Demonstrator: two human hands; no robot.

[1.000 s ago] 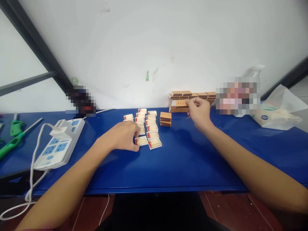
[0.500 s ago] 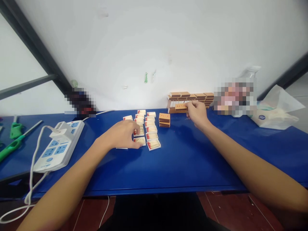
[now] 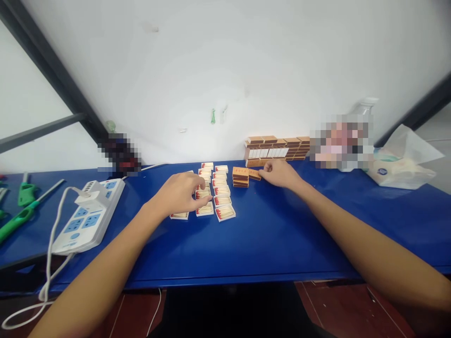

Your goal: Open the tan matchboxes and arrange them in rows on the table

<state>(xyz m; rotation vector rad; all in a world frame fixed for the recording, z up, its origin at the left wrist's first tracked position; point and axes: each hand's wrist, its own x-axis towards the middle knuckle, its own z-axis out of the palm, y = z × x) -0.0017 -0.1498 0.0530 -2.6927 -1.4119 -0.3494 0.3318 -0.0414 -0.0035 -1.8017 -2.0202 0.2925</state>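
My right hand (image 3: 282,173) pinches one end of an orange-brown matchbox (image 3: 254,174). The box's other end is close beside a short stack of matchboxes (image 3: 240,172) at mid-table; whether they touch I cannot tell. My left hand (image 3: 179,193), thumb and fingers apart, is over rows of open matchbox trays filled with red-tipped matches (image 3: 225,212) and hides part of them. Against the wall stands a larger pile of matchboxes (image 3: 298,149), with a row of white ends (image 3: 268,153) showing in its left part.
A white power strip (image 3: 84,220) with a plugged-in cable lies at the left. Beyond it are green long-necked lighters (image 3: 21,218). On the right sits a pack of tissues (image 3: 401,171). The blue table's front edge (image 3: 232,280) runs close to me.
My right hand has brought the matchbox away from the wall pile, left and toward me, beside the short stack. My left hand has shifted only slightly over the trays.
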